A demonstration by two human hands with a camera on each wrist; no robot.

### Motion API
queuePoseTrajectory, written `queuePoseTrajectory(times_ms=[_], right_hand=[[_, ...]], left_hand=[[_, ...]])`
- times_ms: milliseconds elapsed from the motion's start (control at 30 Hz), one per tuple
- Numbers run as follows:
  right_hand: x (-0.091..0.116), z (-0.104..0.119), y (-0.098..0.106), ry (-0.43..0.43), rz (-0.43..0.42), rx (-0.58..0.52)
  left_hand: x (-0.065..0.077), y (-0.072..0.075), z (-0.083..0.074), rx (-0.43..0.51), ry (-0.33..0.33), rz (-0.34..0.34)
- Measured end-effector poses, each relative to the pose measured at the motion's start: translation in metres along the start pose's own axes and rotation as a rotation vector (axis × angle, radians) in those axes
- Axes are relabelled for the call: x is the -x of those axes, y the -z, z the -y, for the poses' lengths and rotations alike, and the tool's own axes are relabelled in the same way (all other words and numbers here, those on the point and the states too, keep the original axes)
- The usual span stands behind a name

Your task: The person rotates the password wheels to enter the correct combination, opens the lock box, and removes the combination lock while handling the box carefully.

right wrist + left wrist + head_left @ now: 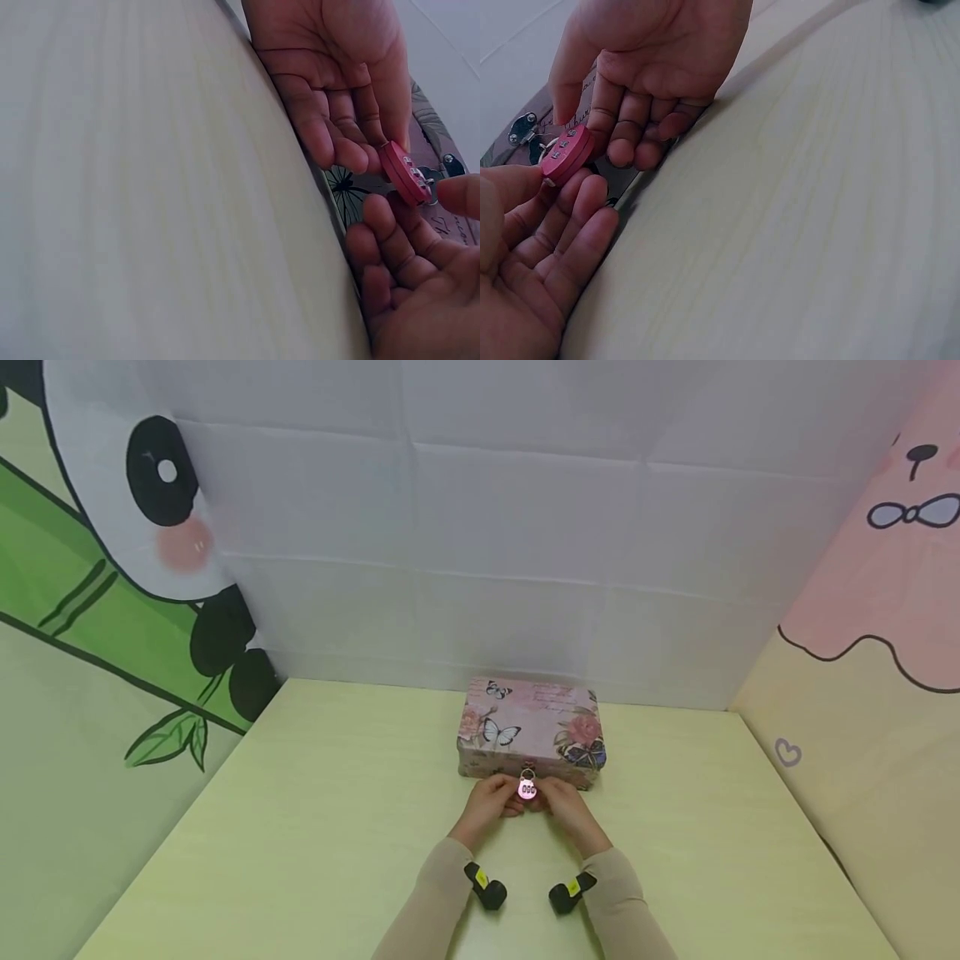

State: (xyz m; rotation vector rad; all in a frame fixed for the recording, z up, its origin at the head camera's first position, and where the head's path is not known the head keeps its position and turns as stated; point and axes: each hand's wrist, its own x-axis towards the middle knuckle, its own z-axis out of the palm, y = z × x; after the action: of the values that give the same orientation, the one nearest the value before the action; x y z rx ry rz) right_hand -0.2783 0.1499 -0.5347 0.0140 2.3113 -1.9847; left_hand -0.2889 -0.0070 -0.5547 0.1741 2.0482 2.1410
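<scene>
A small pink combination padlock (527, 788) with a row of number dials hangs by its shackle at the metal clasp (523, 130) on the front of a floral, butterfly-printed box (525, 720). My left hand (486, 805) pinches one edge of the padlock between thumb and index finger, its other fingers loosely curled below. From the opposite side, my right hand (568, 810) holds the padlock too, with the index finger behind it and the thumb (459, 196) close by the dials. Whether that thumb presses a dial is hard to tell. The box lid is down.
The box stands at the back of a pale wood-grain table (337, 793), near a white creased backdrop (510, 527). Cartoon-printed side panels flank the table on the left and right. A black wrist device (489, 888) is on each sleeve.
</scene>
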Motion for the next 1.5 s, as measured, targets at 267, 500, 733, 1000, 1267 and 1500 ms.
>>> queuePoseTrajectory(times_ms=[267,500,733,1000,1267,1500], right_hand=[[0.001,0.005,0.003,0.019,0.048,0.016],[0.003,0.004,0.005,0.017,0.068,0.03],[0.001,0.002,0.009,0.016,0.1,0.079],[-0.002,0.0,0.011,0.029,0.116,0.086],[0.0,0.005,0.011,0.022,0.132,0.056],[0.017,0.031,0.009,0.043,0.13,0.074]], left_hand=[[0.017,0.0,-0.029,0.001,-0.028,0.018],[0.021,-0.003,-0.031,0.01,-0.032,0.005],[0.022,-0.003,-0.033,0.001,-0.026,-0.001],[0.024,-0.002,-0.037,0.005,-0.017,0.003],[0.023,-0.002,-0.036,0.008,-0.019,0.008],[0.003,0.0,-0.004,-0.015,-0.028,-0.008]])
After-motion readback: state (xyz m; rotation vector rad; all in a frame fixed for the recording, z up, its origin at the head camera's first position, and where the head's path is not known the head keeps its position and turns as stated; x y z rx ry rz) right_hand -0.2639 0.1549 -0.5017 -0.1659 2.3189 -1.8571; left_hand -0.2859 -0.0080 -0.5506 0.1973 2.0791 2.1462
